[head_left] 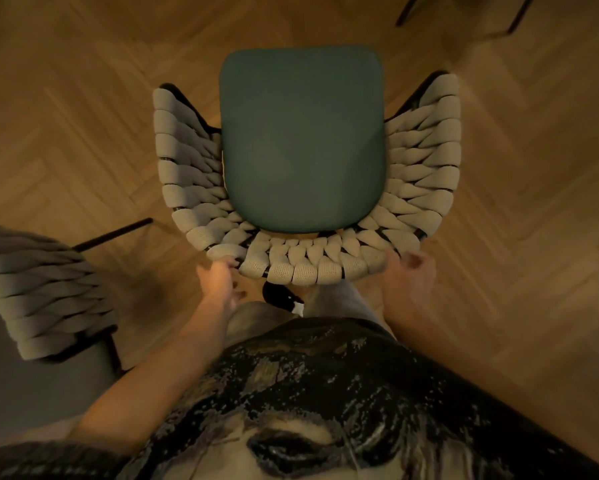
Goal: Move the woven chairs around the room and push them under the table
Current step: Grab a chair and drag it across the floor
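Left hand: the left hand (218,282) touches the woven rim; the grip is too blurred to tell.
Right hand: the right hand (407,277), fingers loosely spread, is just beside the rim.
Chair: the woven chair (301,143) stands on the parquet floor (83,116) directly ahead.
Handling: rigid frame, soft grippy weave, probably light; hold the backrest's top rim.
Beyond: no table in view.

We see a dim room in warm amber light, brightest on the floor (83,109) beside the chair (303,140), perhaps lit from the upper left. Both hands, left (218,282) and right (408,275), are motion-blurred. Wide-angle distortion bends the edges, and the corners fall dark.
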`<state>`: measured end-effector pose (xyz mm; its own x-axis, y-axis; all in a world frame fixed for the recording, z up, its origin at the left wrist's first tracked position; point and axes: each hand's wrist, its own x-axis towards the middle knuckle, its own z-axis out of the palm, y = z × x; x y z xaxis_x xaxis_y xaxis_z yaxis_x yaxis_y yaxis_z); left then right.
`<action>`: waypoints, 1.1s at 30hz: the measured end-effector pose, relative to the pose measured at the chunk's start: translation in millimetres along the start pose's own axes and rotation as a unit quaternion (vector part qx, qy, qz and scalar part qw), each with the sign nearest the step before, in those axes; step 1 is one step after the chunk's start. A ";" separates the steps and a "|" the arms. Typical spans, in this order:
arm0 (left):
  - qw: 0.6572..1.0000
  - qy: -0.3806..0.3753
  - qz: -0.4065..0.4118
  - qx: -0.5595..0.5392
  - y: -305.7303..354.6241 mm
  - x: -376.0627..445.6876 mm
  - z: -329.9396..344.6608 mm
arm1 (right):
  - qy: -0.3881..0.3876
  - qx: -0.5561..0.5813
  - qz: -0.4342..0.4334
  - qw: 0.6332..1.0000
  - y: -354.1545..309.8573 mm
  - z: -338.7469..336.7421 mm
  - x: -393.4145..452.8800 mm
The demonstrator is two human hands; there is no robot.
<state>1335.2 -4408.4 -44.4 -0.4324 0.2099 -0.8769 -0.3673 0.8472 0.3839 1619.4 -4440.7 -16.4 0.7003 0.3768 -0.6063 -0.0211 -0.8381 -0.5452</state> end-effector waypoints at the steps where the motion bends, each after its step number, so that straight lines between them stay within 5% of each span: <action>1: 0.998 -0.043 -0.031 -0.037 -0.5 -0.7 2.2 | -0.004 0.059 0.090 0.994 3.1 1.9 4.9; 5: 0.993 -0.071 -0.044 -0.079 0.2 8.4 20.9 | -0.140 0.231 0.254 0.929 -2.4 20.9 34.5; 12: 0.998 0.004 -0.042 -0.041 20.0 12.1 38.8 | -0.134 0.222 0.278 0.925 -25.6 33.3 48.4; 33: 0.998 -0.045 -0.019 -0.034 236.5 61.2 186.1 | -0.155 0.186 0.275 0.930 -250.7 107.5 159.0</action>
<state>1375.1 -4104.4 -61.1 -0.3419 0.2246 -0.9125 -0.4377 0.8212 0.3662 1659.3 -4128.2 -38.4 0.2717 0.0751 -0.9594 -0.6008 -0.7656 -0.2301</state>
